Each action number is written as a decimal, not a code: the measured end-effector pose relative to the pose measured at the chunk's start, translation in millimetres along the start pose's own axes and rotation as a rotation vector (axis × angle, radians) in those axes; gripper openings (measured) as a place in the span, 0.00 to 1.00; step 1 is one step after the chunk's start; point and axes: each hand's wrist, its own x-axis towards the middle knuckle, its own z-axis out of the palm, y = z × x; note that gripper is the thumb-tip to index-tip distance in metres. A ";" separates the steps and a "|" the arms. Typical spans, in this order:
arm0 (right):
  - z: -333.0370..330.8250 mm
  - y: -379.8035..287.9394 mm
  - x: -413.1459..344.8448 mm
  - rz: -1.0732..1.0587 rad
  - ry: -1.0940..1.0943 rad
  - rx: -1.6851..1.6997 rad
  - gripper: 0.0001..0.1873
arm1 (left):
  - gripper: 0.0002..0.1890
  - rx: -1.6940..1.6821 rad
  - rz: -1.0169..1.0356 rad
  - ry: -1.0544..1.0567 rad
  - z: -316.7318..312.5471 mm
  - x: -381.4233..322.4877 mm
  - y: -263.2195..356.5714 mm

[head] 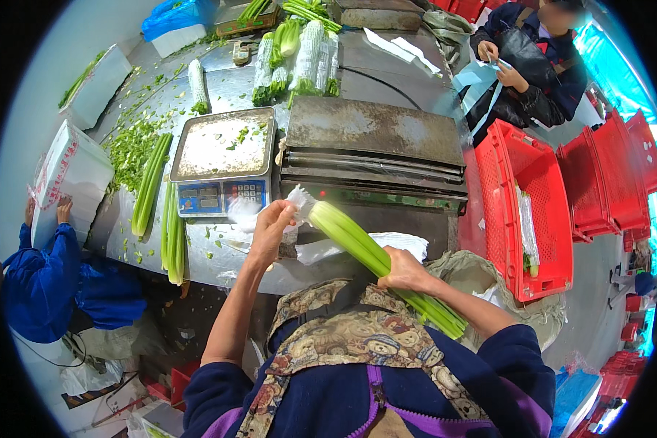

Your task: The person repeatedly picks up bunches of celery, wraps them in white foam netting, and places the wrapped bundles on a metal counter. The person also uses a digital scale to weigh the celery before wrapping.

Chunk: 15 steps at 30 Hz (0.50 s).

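A bunch of celery (351, 234) slants across in front of my body, its pale base end pointing up and left. Around its stalks my right hand (404, 268) is closed. My left hand (274, 225) pinches a white foam net sleeve (305, 200) at the base end; whether the sleeve is over the base, I cannot tell. More white netting sleeves (401, 241) lie on the table behind the celery. Just beyond my left hand stands a digital scale (222, 148) with leaf scraps on its pan. Two trimmed celery bunches (152, 185) rest left of it.
Beyond the celery is a stained metal wrapping machine (375, 128). Sleeved celery bunches (309, 57) are piled at the back of the metal table. A red crate (542, 219) stands at the right, near a seated person (525, 65). Another person's hand (64, 209) holds a white foam box (74, 169) at the left.
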 end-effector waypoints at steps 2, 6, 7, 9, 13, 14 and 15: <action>-2.5 -0.7 -1.4 -0.001 0.008 -0.014 0.31 | 0.10 0.180 0.043 -0.064 0.7 0.3 11.2; -11.3 -13.4 -7.7 -0.032 0.042 -0.009 0.30 | 0.11 0.369 0.167 -0.115 15.4 -1.6 27.9; -11.8 -15.8 -9.2 -0.034 0.066 -0.015 0.30 | 0.11 0.301 0.153 -0.120 18.0 -0.1 31.5; -17.0 -22.8 -12.6 0.039 0.077 -0.097 0.30 | 0.11 0.164 0.123 -0.130 22.1 5.4 37.5; -18.5 -16.6 -14.5 0.094 0.093 -0.156 0.30 | 0.10 -0.006 0.112 -0.206 30.5 10.1 46.0; -17.8 -12.1 -14.6 0.042 0.067 -0.058 0.29 | 0.10 0.035 0.091 -0.197 31.4 12.9 39.6; -16.4 -6.9 -14.2 -0.012 0.039 0.040 0.28 | 0.10 0.045 0.091 -0.186 33.6 13.0 37.0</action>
